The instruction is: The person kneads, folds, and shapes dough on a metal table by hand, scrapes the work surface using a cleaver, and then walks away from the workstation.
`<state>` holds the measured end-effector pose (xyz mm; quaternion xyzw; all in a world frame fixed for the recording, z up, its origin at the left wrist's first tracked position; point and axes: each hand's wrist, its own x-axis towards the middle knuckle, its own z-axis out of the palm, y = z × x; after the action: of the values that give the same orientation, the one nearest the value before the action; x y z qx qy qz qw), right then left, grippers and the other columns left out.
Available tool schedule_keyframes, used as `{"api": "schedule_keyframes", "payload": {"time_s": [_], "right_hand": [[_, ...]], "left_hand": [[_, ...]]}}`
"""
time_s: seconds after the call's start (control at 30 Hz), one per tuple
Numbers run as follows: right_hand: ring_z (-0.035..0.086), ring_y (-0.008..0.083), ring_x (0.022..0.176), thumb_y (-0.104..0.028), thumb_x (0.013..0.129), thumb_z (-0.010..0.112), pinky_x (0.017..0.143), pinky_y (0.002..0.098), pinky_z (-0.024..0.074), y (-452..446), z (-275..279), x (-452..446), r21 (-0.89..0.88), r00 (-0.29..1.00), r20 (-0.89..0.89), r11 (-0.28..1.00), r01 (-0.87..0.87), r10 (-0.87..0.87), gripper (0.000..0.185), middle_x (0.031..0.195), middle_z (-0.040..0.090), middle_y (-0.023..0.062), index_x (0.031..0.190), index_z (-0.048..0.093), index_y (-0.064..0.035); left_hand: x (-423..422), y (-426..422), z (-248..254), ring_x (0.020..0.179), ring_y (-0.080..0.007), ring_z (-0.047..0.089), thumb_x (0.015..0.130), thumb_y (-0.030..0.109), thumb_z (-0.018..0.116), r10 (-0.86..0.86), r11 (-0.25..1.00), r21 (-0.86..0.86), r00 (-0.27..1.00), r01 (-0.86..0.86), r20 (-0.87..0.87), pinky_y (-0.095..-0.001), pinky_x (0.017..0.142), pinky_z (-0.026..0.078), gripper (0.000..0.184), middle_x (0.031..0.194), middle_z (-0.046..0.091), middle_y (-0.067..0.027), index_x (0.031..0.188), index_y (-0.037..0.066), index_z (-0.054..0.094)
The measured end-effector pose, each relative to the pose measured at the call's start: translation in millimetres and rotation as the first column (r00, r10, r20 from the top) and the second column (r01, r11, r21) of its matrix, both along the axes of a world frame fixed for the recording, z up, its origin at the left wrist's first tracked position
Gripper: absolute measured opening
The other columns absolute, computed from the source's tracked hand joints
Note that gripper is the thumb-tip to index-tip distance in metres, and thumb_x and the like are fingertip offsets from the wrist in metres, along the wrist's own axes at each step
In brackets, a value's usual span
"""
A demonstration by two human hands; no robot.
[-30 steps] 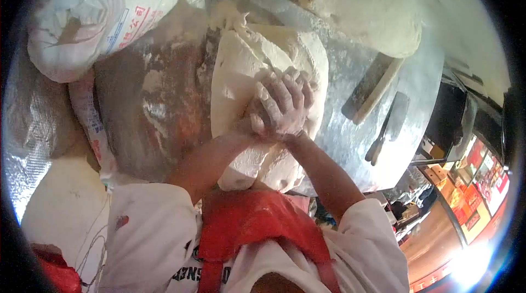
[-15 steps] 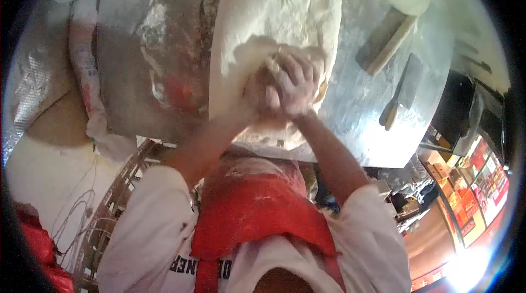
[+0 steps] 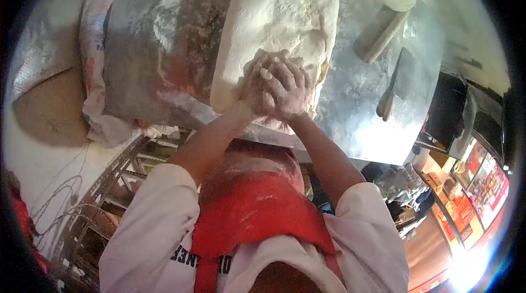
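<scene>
A large slab of pale dough (image 3: 274, 13) lies lengthwise on the metal worktop (image 3: 181, 68), floury and creased, its near end under my hands. My right hand (image 3: 289, 86) rests across my left hand, its fingers stretched out and slightly apart. Beneath it, my left hand (image 3: 254, 89) presses on the dough, with most of its fingers hidden. Both forearms reach straight forward from my body. Right of the dough lie a scraper with a broad metal blade and wooden handle (image 3: 386, 105) and a wooden rolling pin (image 3: 387, 35).
Along the left edge of the worktop lies a crumpled printed plastic sack (image 3: 94, 63). Flour streaks the metal surface. A slatted rack (image 3: 129, 175) stands below at left, near loose cables. Boxes and bright packages (image 3: 460, 211) are at the lower right.
My view has shifted, so the sack sits further right and the scraper further left and higher. Both hands stay stacked on the dough, with only a slight change in position.
</scene>
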<state>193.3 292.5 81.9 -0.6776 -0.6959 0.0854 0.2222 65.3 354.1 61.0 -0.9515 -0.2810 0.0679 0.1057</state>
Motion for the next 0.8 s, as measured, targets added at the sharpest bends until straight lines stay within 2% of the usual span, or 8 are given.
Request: {"api": "schedule_keyframes", "payload": {"time_s": [0.17,0.23,0.27,0.37,0.57,0.63,0.7,0.8], "right_hand": [[0.051,0.0294,0.124,-0.033,0.075,0.066,0.114,0.0567,0.0235,36,37,5,0.049,1.0,-0.01,0.999,-0.02,0.021,0.05,0.133,0.058,0.0055,0.124,0.064,-0.0242],[0.055,0.0307,0.117,-0.032,0.077,0.066,0.111,0.0557,0.0288,74,59,7,-0.007,0.997,-0.05,0.998,-0.066,0.066,0.041,0.119,0.063,0.0093,0.115,0.065,-0.0164],[0.059,0.0329,0.109,-0.028,0.081,0.064,0.105,0.0527,0.0392,100,68,5,0.032,0.971,-0.185,0.988,-0.151,0.154,0.032,0.11,0.065,0.0127,0.108,0.065,-0.0109],[0.061,0.0346,0.104,-0.027,0.076,0.067,0.09,0.0478,0.0515,152,54,1,-0.143,0.97,-0.23,0.983,-0.117,0.082,0.032,0.11,0.064,0.0139,0.106,0.068,-0.0145],[0.062,0.0364,0.094,-0.012,0.077,0.062,0.084,0.0474,0.0519,177,-5,17,0.158,0.97,-0.178,0.978,-0.138,0.166,0.022,0.101,0.064,0.0134,0.097,0.065,-0.0081],[0.061,0.0382,0.094,-0.011,0.075,0.065,0.084,0.0484,0.0523,185,-26,22,0.204,0.99,-0.078,0.974,-0.097,0.115,0.022,0.1,0.063,0.0157,0.097,0.065,-0.0071],[0.061,0.039,0.097,-0.016,0.076,0.07,0.089,0.0485,0.0526,204,7,27,-0.087,0.921,-0.262,0.944,-0.319,0.287,0.026,0.105,0.063,0.0176,0.099,0.066,-0.0043],[0.065,0.0357,0.101,-0.033,0.077,0.077,0.092,0.0445,0.0539,271,10,59,-0.06,0.97,0.137,0.979,-0.194,0.201,0.061,0.101,0.066,0.019,0.126,0.058,-0.001]], "left_hand": [[4,26,19,0.134,-0.0256,0.039,0.094,0.042,0.052,0.006,0.979,0.193,0.937,0.066,-0.35,-0.0451,0.114,0.031,0.06,0.141,0.043,-0.0113,0.142,0.009,0.04],[-24,57,55,0.124,-0.0244,0.046,0.09,0.032,0.064,0.564,0.396,-0.84,0.624,0.369,0.54,-0.0401,0.106,0.039,0.057,0.132,0.049,-0.0103,0.137,0.007,0.044],[0,75,43,0.115,-0.0228,0.051,0.088,0.027,0.069,0.581,0.206,-0.977,0.81,-0.055,0.077,-0.0378,0.098,0.044,0.052,0.123,0.053,-0.0084,0.131,0.007,0.049],[25,101,-95,0.109,-0.0223,0.053,0.082,0.035,0.074,0.147,0.923,-0.377,0.974,-0.073,0.171,-0.0387,0.095,0.046,0.057,0.122,0.053,-0.0114,0.126,0.007,0.051],[18,135,-2,0.122,-0.0264,0.049,0.084,0.034,0.07,0.556,0.4,-0.904,0.824,-0.148,0.111,-0.0397,0.099,0.044,0.06,0.127,0.05,-0.0155,0.132,0.006,0.048],[17,138,12,0.122,-0.0273,0.052,0.087,0.031,0.067,0.473,0.777,-0.623,0.565,0.096,0.676,-0.0379,0.095,0.047,0.062,0.131,0.05,-0.0175,0.137,0.002,0.044],[41,158,69,0.14,-0.0314,0.036,0.086,0.04,0.077,0.107,0.745,-0.587,0.925,-0.317,-0.364,-0.0413,0.122,0.02,0.09,0.153,0.028,-0.0196,0.151,0.006,0.025],[66,224,60,0.137,-0.0305,0.038,0.086,0.038,0.075,0.2,0.591,-0.806,0.968,0.002,0.149,-0.0414,0.119,0.023,0.083,0.147,0.033,-0.0187,0.147,0.005,0.029]]}}
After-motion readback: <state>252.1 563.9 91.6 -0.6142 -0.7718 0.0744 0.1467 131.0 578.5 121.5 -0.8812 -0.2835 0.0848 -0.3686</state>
